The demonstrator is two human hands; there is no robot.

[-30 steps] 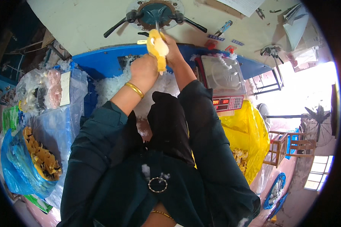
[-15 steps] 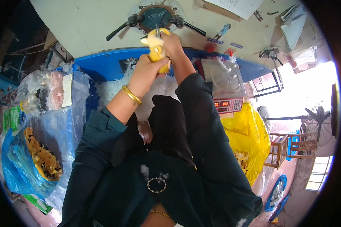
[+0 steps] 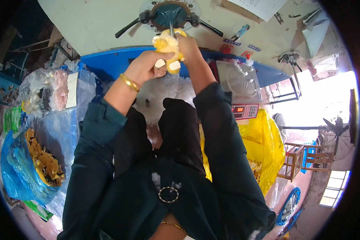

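Note:
A small yellow-and-white plush toy [image 3: 167,46] sits on the metal nozzle [image 3: 172,29] of a stuffing machine, whose dark round mount [image 3: 170,15] has a black lever on each side. My left hand [image 3: 148,65] is closed on the toy's lower left side, thumb across it, near a white paw patch. My right hand [image 3: 188,46] grips the toy's upper right side beside the nozzle, its fingers partly hidden behind the toy. White fluffy stuffing [image 3: 164,92] lies below the hands.
A scale with a red keypad [image 3: 246,111] stands right of my arms, beside a yellow bag [image 3: 264,140]. Snips [image 3: 240,33] lie on the machine's pale panel [image 3: 96,24]. At left, a blue bag [image 3: 18,168] holds yellow plush skins [image 3: 44,160].
The toy has been turned on the nozzle, so its white paw patches now show. My left hand has shifted slightly left and its grip has changed; my right hand stays by the nozzle.

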